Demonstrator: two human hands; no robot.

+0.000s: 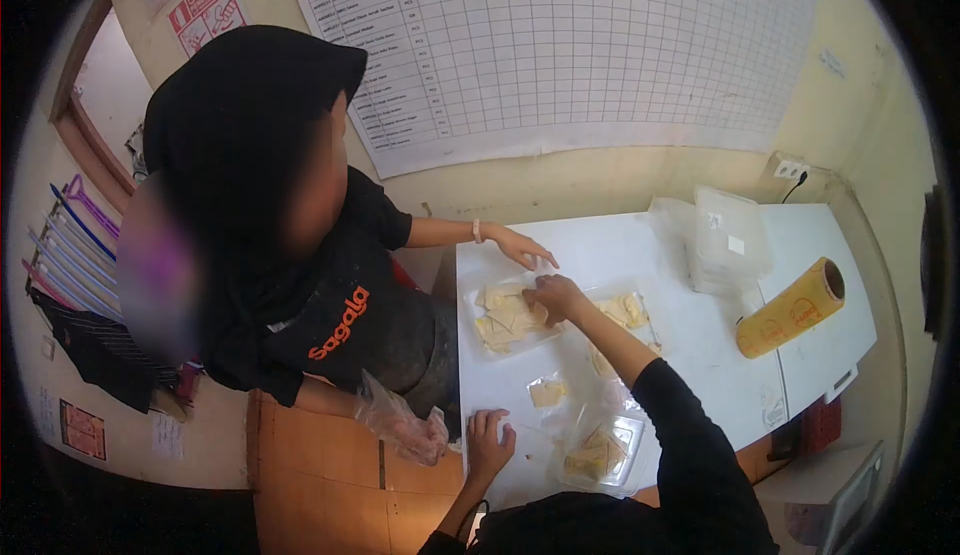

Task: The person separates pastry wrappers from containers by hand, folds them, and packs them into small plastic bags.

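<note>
One head-worn camera, facing forward and down
From above the wearer's arms point(690, 425), its wide, dark-edged view covers the table point(700, 355) close below, a co-worker point(350, 245) at left and the wall chart point(600, 55) beyond.

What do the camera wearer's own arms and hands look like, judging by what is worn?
The left hand and right hand appear bare, without gloves. The right arm has a plain black sleeve ending near the elbow, with no marking visible. A black left sleeve shows at the bottom edge. Something thin and dark, perhaps a band, is at the left wrist.
</note>
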